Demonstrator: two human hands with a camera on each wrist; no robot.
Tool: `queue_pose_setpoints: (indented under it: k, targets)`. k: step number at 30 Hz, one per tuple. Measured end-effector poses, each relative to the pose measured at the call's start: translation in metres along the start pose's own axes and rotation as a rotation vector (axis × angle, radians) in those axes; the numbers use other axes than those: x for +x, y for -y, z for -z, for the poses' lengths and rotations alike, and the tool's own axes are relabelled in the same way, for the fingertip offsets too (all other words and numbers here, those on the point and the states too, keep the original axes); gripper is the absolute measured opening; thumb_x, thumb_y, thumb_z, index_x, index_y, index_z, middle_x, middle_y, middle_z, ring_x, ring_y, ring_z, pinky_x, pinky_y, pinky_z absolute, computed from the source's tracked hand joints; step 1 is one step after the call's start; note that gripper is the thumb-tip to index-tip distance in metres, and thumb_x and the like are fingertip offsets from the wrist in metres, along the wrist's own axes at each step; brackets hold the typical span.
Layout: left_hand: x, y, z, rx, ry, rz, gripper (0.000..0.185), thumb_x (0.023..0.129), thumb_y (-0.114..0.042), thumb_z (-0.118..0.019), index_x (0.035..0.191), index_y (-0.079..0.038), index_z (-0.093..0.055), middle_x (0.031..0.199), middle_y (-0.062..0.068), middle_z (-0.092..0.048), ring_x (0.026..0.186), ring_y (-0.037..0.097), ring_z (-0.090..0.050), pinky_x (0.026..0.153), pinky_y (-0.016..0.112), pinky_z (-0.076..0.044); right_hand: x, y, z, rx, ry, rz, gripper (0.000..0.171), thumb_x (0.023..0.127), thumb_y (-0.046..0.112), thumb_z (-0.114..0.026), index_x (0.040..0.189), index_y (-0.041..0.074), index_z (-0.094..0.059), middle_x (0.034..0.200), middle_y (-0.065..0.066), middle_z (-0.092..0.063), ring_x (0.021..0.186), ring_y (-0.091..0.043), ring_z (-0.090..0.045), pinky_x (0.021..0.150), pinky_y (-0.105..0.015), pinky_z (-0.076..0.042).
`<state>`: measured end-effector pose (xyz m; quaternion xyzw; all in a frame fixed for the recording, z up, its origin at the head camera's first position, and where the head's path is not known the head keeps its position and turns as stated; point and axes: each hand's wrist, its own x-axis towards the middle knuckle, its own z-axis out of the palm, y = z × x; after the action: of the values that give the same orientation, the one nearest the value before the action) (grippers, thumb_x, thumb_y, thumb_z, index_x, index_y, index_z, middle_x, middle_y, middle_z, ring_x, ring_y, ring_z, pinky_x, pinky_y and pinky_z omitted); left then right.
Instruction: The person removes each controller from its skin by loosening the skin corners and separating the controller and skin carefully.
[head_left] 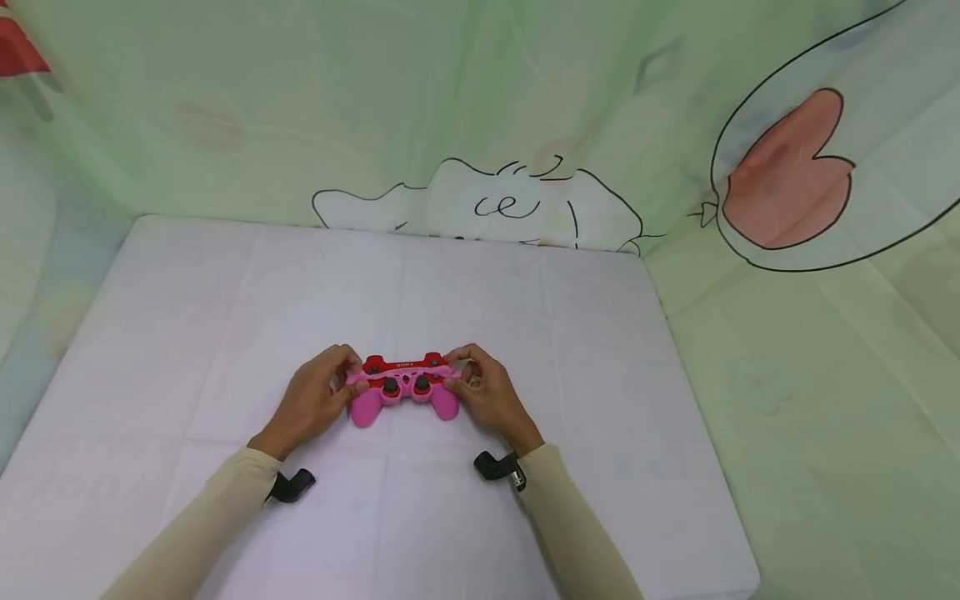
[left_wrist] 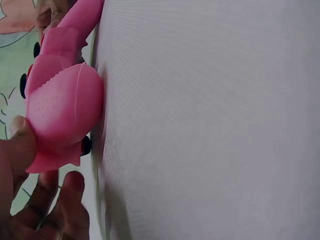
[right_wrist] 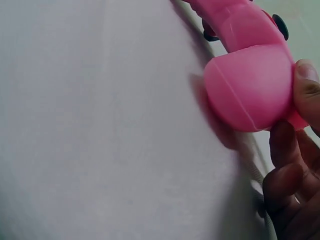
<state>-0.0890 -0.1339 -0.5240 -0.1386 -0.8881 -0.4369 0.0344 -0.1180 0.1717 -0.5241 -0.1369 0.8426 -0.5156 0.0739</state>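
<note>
A red game controller (head_left: 403, 365) lies near the middle of the white table (head_left: 225, 317), partly wrapped in a pink silicone cover (head_left: 405, 398). My left hand (head_left: 315, 400) pinches the cover's left end, thumb on top. My right hand (head_left: 487, 392) pinches the right end the same way. In the left wrist view the pink cover's grip (left_wrist: 62, 107) bulges over the table, with my thumb (left_wrist: 17, 145) pressed against it. The right wrist view shows the other pink grip (right_wrist: 250, 85) and my thumb (right_wrist: 306, 95) on its edge. Black thumbsticks (head_left: 391, 386) poke through the cover.
A green cartoon-printed cloth (head_left: 480, 117) hangs behind the table and runs down its right side (head_left: 825, 400). The table's right edge (head_left: 697, 400) is close to my right arm. Black wrist camera mounts (head_left: 498, 467) sit at both sleeves.
</note>
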Motion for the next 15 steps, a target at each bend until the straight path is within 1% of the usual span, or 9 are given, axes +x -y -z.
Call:
queue_pose_setpoints:
  k: [2,3,4,6,10,12,15]
  targets:
    - [-0.0022,0.0024,-0.0003,-0.028,0.015,0.030,0.032,0.089,-0.018,-0.088,0.107,-0.015,-0.061,0.098,0.000,-0.063,0.090,0.014,-0.058,0.072,0.026,-0.049,-0.0010,-0.0012,-0.0010,0.023,-0.002,-0.007,0.038,0.094,0.012,-0.082,0.129,0.018,-0.068,0.094,-0.004,-0.067,0.070,-0.013,-0.052,0.060,-0.022,-0.041]
    - [-0.0032,0.0035,-0.0001,-0.044,0.021,0.045,0.034,0.088,-0.018,-0.089,0.108,-0.016,-0.061,0.099,0.000,-0.064,0.092,0.015,-0.058,0.072,0.025,-0.049,-0.0011,-0.0020,-0.0017,0.029,-0.009,-0.008,0.038,0.094,0.011,-0.082,0.129,0.018,-0.070,0.085,-0.005,-0.065,0.066,-0.012,-0.050,0.058,-0.023,-0.039]
    - [-0.0040,0.0045,0.0001,-0.058,0.025,0.056,0.037,0.086,-0.019,-0.091,0.109,-0.016,-0.062,0.100,0.000,-0.064,0.093,0.015,-0.058,0.072,0.025,-0.049,-0.0014,-0.0024,-0.0023,0.035,-0.021,-0.008,0.037,0.093,0.011,-0.083,0.127,0.018,-0.071,0.080,-0.004,-0.063,0.063,-0.011,-0.049,0.056,-0.022,-0.038]
    - [-0.0048,0.0059,0.0005,-0.078,0.023,0.068,0.040,0.083,-0.021,-0.093,0.109,-0.017,-0.062,0.099,0.000,-0.065,0.092,0.015,-0.058,0.071,0.024,-0.049,-0.0020,-0.0035,-0.0035,0.049,-0.052,-0.011,0.030,0.092,0.011,-0.084,0.119,0.016,-0.074,0.066,-0.004,-0.052,0.058,-0.009,-0.044,0.052,-0.022,-0.034]
    - [-0.0034,0.0059,0.0021,-0.078,0.011,0.069,0.037,0.082,-0.021,-0.094,0.105,-0.018,-0.064,0.090,0.000,-0.064,0.083,0.015,-0.058,0.068,0.024,-0.047,-0.0016,-0.0066,-0.0053,0.093,-0.084,-0.011,0.021,0.092,0.010,-0.084,0.108,0.012,-0.071,0.059,-0.001,-0.044,0.053,-0.007,-0.037,0.048,-0.022,-0.028]
    - [-0.0031,0.0042,0.0025,-0.064,0.014,0.072,0.036,0.083,-0.021,-0.093,0.103,-0.018,-0.064,0.085,-0.001,-0.061,0.078,0.015,-0.056,0.066,0.024,-0.046,-0.0008,-0.0072,-0.0043,0.119,-0.061,-0.017,0.019,0.094,0.010,-0.081,0.106,0.011,-0.067,0.059,-0.001,-0.040,0.052,-0.007,-0.035,0.048,-0.022,-0.026]
    - [-0.0040,0.0010,0.0011,-0.032,0.019,0.056,0.033,0.085,-0.020,-0.092,0.099,-0.017,-0.062,0.081,-0.002,-0.059,0.074,0.014,-0.054,0.066,0.024,-0.044,0.0008,-0.0069,-0.0022,0.113,-0.015,-0.021,0.016,0.097,0.009,-0.078,0.104,0.011,-0.064,0.057,0.001,-0.037,0.050,-0.008,-0.032,0.047,-0.022,-0.025]
